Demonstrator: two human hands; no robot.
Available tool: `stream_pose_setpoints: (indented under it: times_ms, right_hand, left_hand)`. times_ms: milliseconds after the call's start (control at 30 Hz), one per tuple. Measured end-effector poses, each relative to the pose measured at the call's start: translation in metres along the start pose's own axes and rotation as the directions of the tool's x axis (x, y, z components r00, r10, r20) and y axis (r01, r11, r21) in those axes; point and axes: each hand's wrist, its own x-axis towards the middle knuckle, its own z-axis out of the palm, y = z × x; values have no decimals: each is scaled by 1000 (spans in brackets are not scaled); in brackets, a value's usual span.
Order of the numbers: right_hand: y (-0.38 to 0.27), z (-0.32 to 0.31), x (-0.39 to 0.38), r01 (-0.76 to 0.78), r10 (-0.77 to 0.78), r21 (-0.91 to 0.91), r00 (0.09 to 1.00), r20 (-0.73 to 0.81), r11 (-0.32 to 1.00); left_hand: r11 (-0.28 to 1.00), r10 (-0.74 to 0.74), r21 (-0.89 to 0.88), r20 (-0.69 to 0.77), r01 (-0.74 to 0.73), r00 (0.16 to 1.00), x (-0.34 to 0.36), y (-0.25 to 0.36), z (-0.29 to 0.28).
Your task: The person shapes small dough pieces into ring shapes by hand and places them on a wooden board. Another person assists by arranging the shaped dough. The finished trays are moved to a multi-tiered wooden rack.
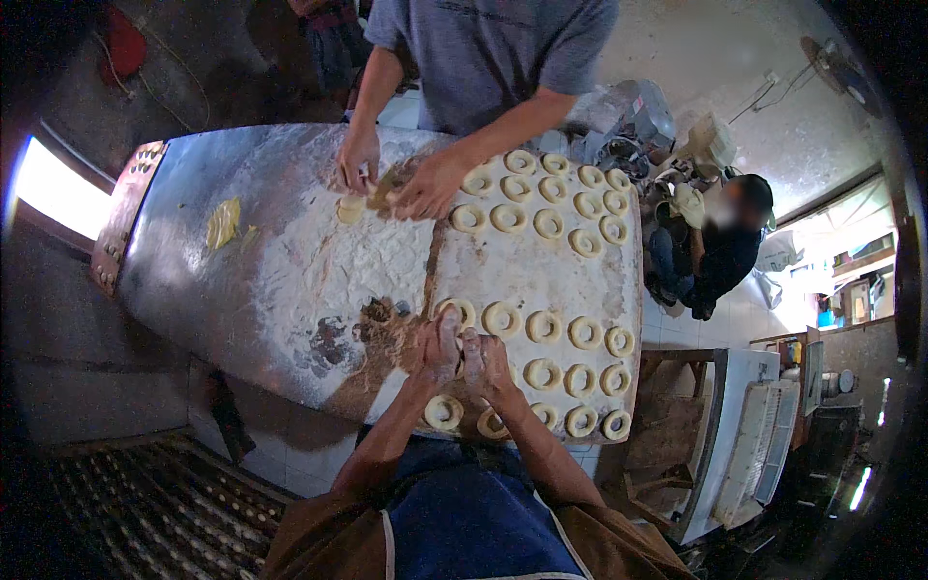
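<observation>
My left hand [443, 345] and my right hand [488, 367] are close together over the near left part of a floured board [532, 266]. The fingers of both are bent inward and pressed together, dusted with flour. Whatever lies between them is mostly hidden. Around my hands are pale dough rings [585, 345], laid in rows on the near part of the board. One dough ring [444, 425] lies just below my left wrist, and another is partly covered by my right forearm.
Across the table, a person in a grey shirt [493, 58] handles a small dough piece [348, 210]. More rings fill the board's far side. Loose flour [319, 261] and a yellow smear [222, 223] lie on the metal tabletop [184, 256]. Another person [720, 246] crouches at right.
</observation>
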Motion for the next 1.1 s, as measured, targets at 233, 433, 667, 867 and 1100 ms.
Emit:
stream_pose_setpoints:
  times_ms: [233, 433, 667, 867, 1100]
  right_hand:
    - [11, -30, 22, -205, 204, -15, 958, 202, 979]
    - [-9, -36, 38, -98, 78, 163, 989, 126, 982]
    - [13, -31, 68, 40, -47, 307, 999, 15, 951]
    - [75, -20, 97, 39, -100, -414, 987, -126, 909]
    - [40, -23, 65, 88, -125, -417, 990, -61, 905]
  left_hand:
    - [803, 509, 309, 91, -510, 856, 15, -26, 10]
    - [949, 130, -299, 79, -101, 988, 46, -19, 15]
    - [811, 570, 164, 3, -562, 822, 109, -47, 2]
    - [406, 658, 804, 72, -434, 749, 142, 0, 21]
    - [353, 423, 852, 224, -387, 878, 114, 5, 10]
